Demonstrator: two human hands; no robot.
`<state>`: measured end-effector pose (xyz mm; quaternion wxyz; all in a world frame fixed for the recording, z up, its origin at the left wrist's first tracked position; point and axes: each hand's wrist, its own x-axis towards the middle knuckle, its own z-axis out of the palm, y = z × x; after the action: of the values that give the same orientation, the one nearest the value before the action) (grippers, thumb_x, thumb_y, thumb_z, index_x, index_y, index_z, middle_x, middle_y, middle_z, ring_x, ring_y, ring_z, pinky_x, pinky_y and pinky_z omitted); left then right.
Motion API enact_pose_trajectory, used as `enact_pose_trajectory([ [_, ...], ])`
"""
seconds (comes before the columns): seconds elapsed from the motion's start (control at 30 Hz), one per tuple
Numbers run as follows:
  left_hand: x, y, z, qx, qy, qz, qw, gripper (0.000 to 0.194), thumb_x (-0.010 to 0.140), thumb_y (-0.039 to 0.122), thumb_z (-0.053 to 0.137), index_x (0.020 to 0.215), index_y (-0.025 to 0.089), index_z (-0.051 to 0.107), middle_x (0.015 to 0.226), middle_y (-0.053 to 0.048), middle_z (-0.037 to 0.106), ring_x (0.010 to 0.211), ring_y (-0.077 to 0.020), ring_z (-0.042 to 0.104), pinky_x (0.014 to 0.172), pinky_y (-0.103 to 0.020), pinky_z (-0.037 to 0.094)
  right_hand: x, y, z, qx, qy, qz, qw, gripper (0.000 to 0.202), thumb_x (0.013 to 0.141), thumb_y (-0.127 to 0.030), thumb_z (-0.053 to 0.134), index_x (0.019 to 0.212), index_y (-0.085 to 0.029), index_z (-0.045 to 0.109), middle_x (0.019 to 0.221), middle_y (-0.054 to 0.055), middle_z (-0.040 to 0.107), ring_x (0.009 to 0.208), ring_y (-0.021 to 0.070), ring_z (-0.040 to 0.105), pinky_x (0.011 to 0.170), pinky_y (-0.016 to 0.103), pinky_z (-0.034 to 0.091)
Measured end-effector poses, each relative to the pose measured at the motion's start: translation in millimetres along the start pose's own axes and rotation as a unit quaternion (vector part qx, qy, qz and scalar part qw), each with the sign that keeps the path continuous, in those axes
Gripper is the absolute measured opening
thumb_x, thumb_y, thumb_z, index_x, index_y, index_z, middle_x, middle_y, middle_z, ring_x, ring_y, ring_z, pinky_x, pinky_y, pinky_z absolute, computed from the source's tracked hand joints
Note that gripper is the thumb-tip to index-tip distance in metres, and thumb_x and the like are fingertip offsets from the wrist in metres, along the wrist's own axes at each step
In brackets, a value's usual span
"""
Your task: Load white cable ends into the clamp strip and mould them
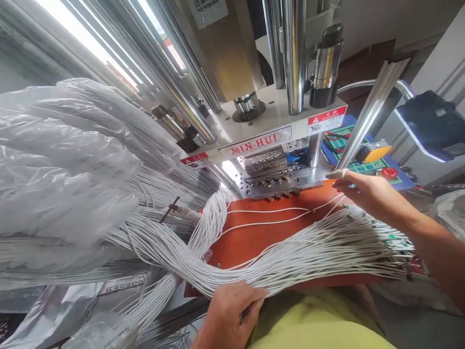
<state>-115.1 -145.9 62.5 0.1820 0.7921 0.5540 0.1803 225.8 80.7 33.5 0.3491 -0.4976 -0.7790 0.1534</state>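
Note:
A thick bundle of white cables (290, 257) crosses in front of me, with small green-marked ends at its right. My left hand (232, 310) is closed at the bundle's near edge, thumb and fingers on some of the cables. My right hand (370, 194) pinches the right end of a metal mould plate (308, 178), a white covering on one fingertip. Small brass-coloured parts sit along the plate in a row. Below it, a few single cables (261, 223) run over the orange-red table surface (250, 242); some pass up toward my right hand.
The press head (254, 140), labelled MIN-HUI with danger stickers, hangs over the mould between steel columns (294, 58). Clear plastic bags (61, 160) and more cables fill the left. A T-handled tool (170, 209) stands there. At right are a control panel (374, 169) with a red button and a lamp (432, 121).

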Motion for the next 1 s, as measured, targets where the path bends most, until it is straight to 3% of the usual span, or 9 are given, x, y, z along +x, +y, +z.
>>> enact_pose_trajectory([
  [0.13, 30.6, -3.9, -1.7, 0.047, 0.114, 0.018, 0.992, 0.02, 0.092, 0.016, 0.053, 0.104, 0.023, 0.067, 0.08, -0.002, 0.072, 0.067, -0.0149, 0.064, 0.066, -0.026, 0.052, -29.2, 2.3, -12.9, -0.056, -0.059, -0.025, 0.996, 0.028, 0.095, -0.029, 0.044, 0.114, -0.03, 0.064, 0.098, 0.005, 0.074, 0.08, 0.0231, 0.069, 0.066, 0.036, 0.052],
  [0.2, 53.8, -3.9, 2.4, 0.057, 0.127, 0.011, 0.99, 0.019, 0.093, 0.015, 0.053, 0.105, 0.022, 0.065, 0.089, -0.003, 0.072, 0.077, -0.016, 0.064, 0.074, -0.028, 0.052, -50.3, 4.1, -10.0, -0.072, -0.126, -0.06, 0.988, 0.031, 0.095, -0.023, 0.04, 0.114, -0.029, 0.063, 0.102, 0.004, 0.072, 0.09, 0.0231, 0.067, 0.074, 0.038, 0.051],
  [0.3, 94.9, -1.5, 19.0, 0.057, 0.072, 0.015, 0.996, 0.014, 0.092, 0.015, 0.056, 0.102, 0.021, 0.064, 0.093, -0.003, 0.069, 0.089, -0.0174, 0.061, 0.078, -0.029, 0.052, -79.4, 7.2, 1.7, -0.091, -0.176, -0.086, 0.976, 0.032, 0.091, -0.013, 0.04, 0.107, -0.026, 0.064, 0.106, 0.005, 0.071, 0.1, 0.0229, 0.064, 0.087, 0.042, 0.046],
  [0.4, 132.6, -0.2, 43.6, 0.131, -0.01, -0.009, 0.991, 0.012, 0.088, 0.016, 0.062, 0.1, 0.02, 0.062, 0.098, -0.004, 0.066, 0.096, -0.0211, 0.058, 0.08, -0.033, 0.052, -95.0, 11.2, 10.3, -0.097, -0.136, -0.097, 0.981, 0.04, 0.088, -0.008, 0.037, 0.116, -0.023, 0.062, 0.114, 0.007, 0.069, 0.105, 0.0225, 0.062, 0.092, 0.043, 0.043],
  [0.5, 154.8, -5.4, 63.5, 0.219, -0.073, -0.034, 0.972, 0.007, 0.089, 0.014, 0.059, 0.095, 0.019, 0.06, 0.098, -0.005, 0.064, 0.095, -0.0224, 0.057, 0.081, -0.035, 0.049, -97.8, 15.9, 11.0, -0.082, -0.115, -0.115, 0.983, 0.047, 0.088, -0.008, 0.038, 0.127, -0.026, 0.058, 0.116, 0.006, 0.069, 0.106, 0.022, 0.062, 0.09, 0.041, 0.043],
  [0.6, 159.3, -17.2, 67.8, 0.246, -0.106, -0.029, 0.963, 0.017, 0.093, 0.009, 0.047, 0.088, 0.019, 0.059, 0.094, -0.005, 0.062, 0.09, -0.0207, 0.056, 0.078, -0.033, 0.047, -96.3, 20.8, 7.1, -0.064, -0.123, -0.109, 0.984, 0.046, 0.086, -0.009, 0.04, 0.123, -0.027, 0.06, 0.119, 0.005, 0.069, 0.107, 0.022, 0.062, 0.09, 0.04, 0.044],
  [0.8, 144.5, -42.6, 49.4, 0.33, -0.093, -0.093, 0.935, 0.025, 0.092, 0.004, 0.038, 0.089, 0.017, 0.059, 0.096, -0.01, 0.062, 0.093, -0.0243, 0.055, 0.082, -0.037, 0.045, -97.0, 28.3, -1.2, -0.044, -0.161, -0.12, 0.979, 0.041, 0.084, -0.01, 0.041, 0.112, -0.029, 0.064, 0.121, 0.002, 0.068, 0.109, 0.0226, 0.062, 0.088, 0.041, 0.045],
  [0.9, 137.7, -44.4, 48.6, 0.306, -0.07, -0.1, 0.944, 0.017, 0.093, 0.008, 0.043, 0.093, 0.016, 0.058, 0.099, -0.009, 0.062, 0.096, -0.0244, 0.055, 0.084, -0.037, 0.046, -91.4, 30.3, -2.8, -0.026, -0.17, -0.124, 0.977, 0.034, 0.09, -0.013, 0.04, 0.11, -0.028, 0.062, 0.124, 0.002, 0.066, 0.113, 0.0219, 0.059, 0.088, 0.041, 0.044],
  [1.0, 136.9, -33.4, 54.5, 0.256, -0.042, -0.074, 0.963, 0.011, 0.093, 0.013, 0.05, 0.1, 0.017, 0.057, 0.102, -0.007, 0.061, 0.098, -0.0242, 0.053, 0.085, -0.038, 0.047, -71.5, 30.1, -1.2, -0.017, -0.153, -0.134, 0.979, 0.028, 0.095, -0.018, 0.039, 0.106, -0.027, 0.063, 0.12, 0.004, 0.067, 0.114, 0.0219, 0.057, 0.086, 0.039, 0.044],
])
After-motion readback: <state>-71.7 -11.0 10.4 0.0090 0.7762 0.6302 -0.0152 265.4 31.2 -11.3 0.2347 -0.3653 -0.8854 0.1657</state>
